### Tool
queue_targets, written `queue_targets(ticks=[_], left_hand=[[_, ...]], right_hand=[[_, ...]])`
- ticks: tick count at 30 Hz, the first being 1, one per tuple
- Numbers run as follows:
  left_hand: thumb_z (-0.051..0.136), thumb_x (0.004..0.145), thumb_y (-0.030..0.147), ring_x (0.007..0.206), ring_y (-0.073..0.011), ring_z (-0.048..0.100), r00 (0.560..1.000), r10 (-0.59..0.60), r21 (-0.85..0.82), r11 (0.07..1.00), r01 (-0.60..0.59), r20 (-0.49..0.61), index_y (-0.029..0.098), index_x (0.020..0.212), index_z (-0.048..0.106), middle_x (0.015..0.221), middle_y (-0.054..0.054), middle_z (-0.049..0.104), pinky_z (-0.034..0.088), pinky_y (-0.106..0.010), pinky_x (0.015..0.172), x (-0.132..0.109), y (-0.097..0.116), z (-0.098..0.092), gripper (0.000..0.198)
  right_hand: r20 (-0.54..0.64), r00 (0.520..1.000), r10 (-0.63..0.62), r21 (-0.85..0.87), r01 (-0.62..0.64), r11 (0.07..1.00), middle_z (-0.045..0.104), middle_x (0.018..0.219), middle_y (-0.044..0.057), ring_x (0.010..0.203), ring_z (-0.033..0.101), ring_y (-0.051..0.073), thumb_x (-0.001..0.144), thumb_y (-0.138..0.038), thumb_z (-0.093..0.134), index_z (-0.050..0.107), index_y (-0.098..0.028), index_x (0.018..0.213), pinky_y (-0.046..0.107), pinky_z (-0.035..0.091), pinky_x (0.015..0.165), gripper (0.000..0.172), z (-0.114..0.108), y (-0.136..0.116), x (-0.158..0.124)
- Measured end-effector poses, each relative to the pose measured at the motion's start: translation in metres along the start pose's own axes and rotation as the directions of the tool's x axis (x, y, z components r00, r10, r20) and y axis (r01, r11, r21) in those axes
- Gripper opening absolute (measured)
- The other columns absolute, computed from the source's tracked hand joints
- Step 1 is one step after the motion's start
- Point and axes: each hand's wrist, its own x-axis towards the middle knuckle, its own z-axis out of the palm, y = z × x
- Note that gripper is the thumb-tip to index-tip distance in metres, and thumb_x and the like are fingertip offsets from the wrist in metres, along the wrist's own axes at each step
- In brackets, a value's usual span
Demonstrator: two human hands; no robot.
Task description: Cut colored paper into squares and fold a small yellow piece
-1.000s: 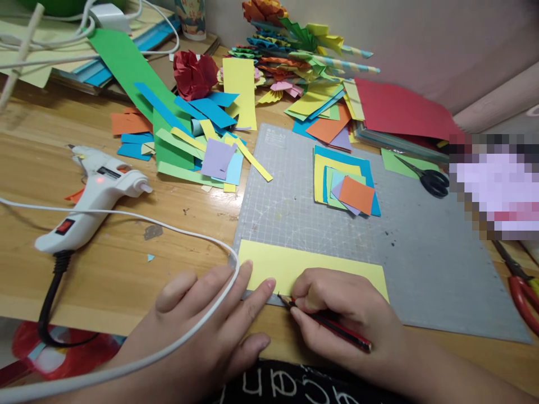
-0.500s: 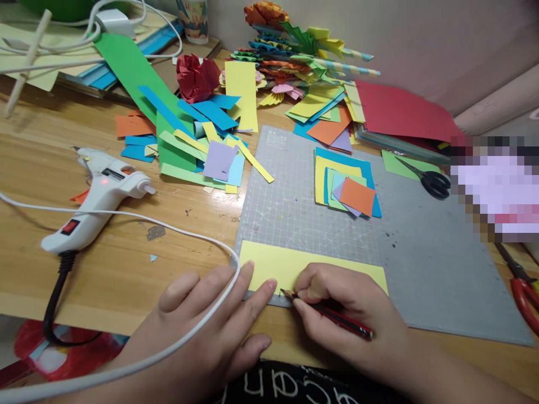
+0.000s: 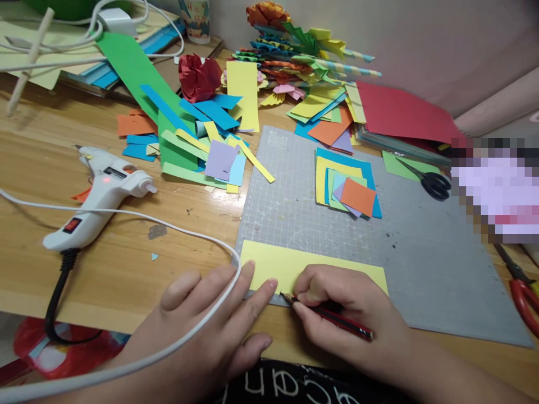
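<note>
A yellow paper strip [image 3: 295, 259] lies along the near edge of the grey cutting mat [image 3: 438, 264]. My left hand [image 3: 214, 314] is spread flat, its fingertips pressing on the strip's left part. A white cable [image 3: 202, 325] passes over this hand. My right hand [image 3: 345, 314] is closed around a red and black pencil [image 3: 343, 321]. The pencil's tip meets the strip's lower edge, just right of my left index finger. Further back on the mat sits a stack of coloured paper squares [image 3: 357, 195], with an orange one on top.
At left a white glue gun [image 3: 96, 196] with a lit red light lies on the wooden table. Paper scraps [image 3: 219, 160] and a red paper flower [image 3: 200, 78] are behind it. Black scissors [image 3: 433, 182] and red-handled scissors [image 3: 524, 297] lie at right. Red paper [image 3: 400, 112] tops a stack at the back.
The pencil and both hands stay almost where they were. The whole view has shifted very slightly.
</note>
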Motion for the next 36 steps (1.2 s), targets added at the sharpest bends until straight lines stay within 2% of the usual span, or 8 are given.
queue_targets(ticks=[5, 10, 13, 17, 25, 29, 33, 36], left_hand=[[0.028, 0.099, 0.042, 0.111, -0.0231, 0.059, 0.997, 0.076, -0.002, 0.997, -0.076, -0.028, 0.030, 0.138, 0.044, 0.132, -0.003, 0.058, 0.044, -0.037, 0.084, 0.003, -0.007, -0.005, 0.043], [0.041, 0.095, 0.042, 0.104, -0.0221, 0.062, 0.987, 0.075, 0.040, 0.997, -0.070, -0.144, 0.025, 0.130, 0.054, 0.125, -0.003, 0.063, 0.043, -0.035, 0.082, 0.004, -0.004, -0.002, 0.041], [0.050, 0.093, 0.037, 0.101, -0.0201, 0.062, 0.958, 0.000, 0.047, 0.999, 0.013, -0.286, 0.022, 0.121, 0.060, 0.126, -0.002, 0.063, 0.040, -0.034, 0.082, 0.002, 0.000, 0.001, 0.034], [0.054, 0.090, 0.030, 0.102, -0.0204, 0.061, 0.937, -0.025, -0.031, 0.999, 0.016, -0.348, 0.020, 0.115, 0.064, 0.121, -0.001, 0.066, 0.039, -0.034, 0.086, 0.002, 0.002, 0.001, 0.028], [0.053, 0.089, 0.023, 0.083, -0.0212, 0.058, 0.950, -0.020, -0.009, 1.000, 0.018, -0.311, 0.018, 0.109, 0.067, 0.089, -0.004, 0.067, 0.041, -0.034, 0.076, 0.008, 0.003, -0.011, 0.024], [0.053, 0.089, 0.021, 0.080, -0.0201, 0.055, 0.958, -0.030, -0.029, 0.999, 0.023, -0.285, 0.018, 0.111, 0.066, 0.088, -0.005, 0.065, 0.042, -0.033, 0.073, 0.009, 0.004, -0.013, 0.026], [0.053, 0.088, 0.022, 0.078, -0.0200, 0.053, 0.953, -0.057, -0.050, 0.998, 0.044, -0.297, 0.019, 0.108, 0.067, 0.084, -0.004, 0.064, 0.042, -0.034, 0.073, 0.006, 0.006, -0.013, 0.024], [0.054, 0.088, 0.020, 0.081, -0.0200, 0.055, 0.936, -0.130, -0.103, 0.989, 0.102, -0.326, 0.023, 0.114, 0.064, 0.091, -0.004, 0.064, 0.042, -0.035, 0.076, 0.005, 0.009, -0.013, 0.028]], right_hand=[[0.004, 1.000, 0.010, 0.041, -0.010, 0.999, 0.055, 0.068, -0.002, 0.060, 0.049, 0.010, 0.080, -0.006, 0.053, 0.042, -0.020, 0.069, 0.023, 0.040, 0.055, 0.022, -0.001, -0.001, 0.000], [-0.331, 0.941, 0.073, 0.273, 0.021, 0.962, 0.060, 0.081, -0.001, 0.066, 0.054, 0.011, 0.088, -0.014, 0.053, 0.052, -0.025, 0.087, 0.023, 0.045, 0.057, 0.011, 0.003, 0.005, -0.004], [-0.417, 0.907, 0.062, 0.238, 0.043, 0.970, 0.065, 0.095, 0.002, 0.071, 0.059, 0.012, 0.097, -0.020, 0.041, 0.053, -0.028, 0.106, 0.027, 0.048, 0.062, 0.017, 0.002, 0.009, -0.004], [-0.366, 0.929, 0.062, -0.162, -0.129, 0.978, 0.064, 0.097, 0.005, 0.091, 0.060, 0.019, 0.094, -0.022, 0.044, 0.054, -0.024, 0.100, 0.037, 0.047, 0.078, 0.011, -0.008, 0.005, 0.007], [-0.114, 0.961, 0.253, -0.548, -0.273, 0.790, 0.056, 0.068, 0.001, 0.057, 0.048, 0.015, 0.084, -0.021, 0.049, 0.043, -0.021, 0.081, 0.026, 0.030, 0.049, 0.007, -0.020, -0.027, 0.040], [-0.137, 0.953, 0.272, -0.538, -0.302, 0.787, 0.053, 0.065, 0.000, 0.054, 0.044, 0.015, 0.083, -0.021, 0.049, 0.039, -0.022, 0.078, 0.026, 0.028, 0.049, 0.011, -0.018, -0.029, 0.045], [-0.139, 0.935, 0.325, -0.347, -0.354, 0.868, 0.053, 0.067, -0.001, 0.057, 0.046, 0.014, 0.080, -0.019, 0.051, 0.037, -0.023, 0.077, 0.027, 0.033, 0.053, 0.015, -0.016, -0.028, 0.046], [-0.074, 0.959, 0.273, -0.182, -0.282, 0.942, 0.055, 0.071, -0.002, 0.061, 0.046, 0.013, 0.073, -0.010, 0.052, 0.036, -0.022, 0.076, 0.027, 0.036, 0.056, 0.020, -0.016, -0.026, 0.042]])
